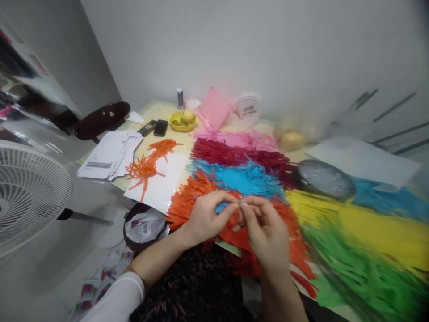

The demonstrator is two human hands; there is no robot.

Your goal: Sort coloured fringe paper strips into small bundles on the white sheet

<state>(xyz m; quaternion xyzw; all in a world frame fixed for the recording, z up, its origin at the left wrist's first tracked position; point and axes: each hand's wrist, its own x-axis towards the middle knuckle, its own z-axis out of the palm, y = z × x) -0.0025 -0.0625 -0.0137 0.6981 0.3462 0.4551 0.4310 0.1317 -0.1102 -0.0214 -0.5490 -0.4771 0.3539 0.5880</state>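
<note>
My left hand [205,216] and my right hand [264,229] meet above the near table edge, fingertips pinched together on a small blue paper strip [222,207]. Both hands hover over a pile of orange paper strips [187,199]. Just beyond lie blue strips [244,178], dark red strips [234,155] and pink strips [234,137]. Yellow strips [368,223] and green strips [362,273] spread to the right.
A white sheet [161,190] with loose orange curls [147,165] lies left. Papers [110,154], two phones [156,127], a yellow fruit bowl [182,120], a pink pouch [214,107] and a white tub [248,107] sit farther back. A fan [30,192] stands left; a bin [144,226] sits below.
</note>
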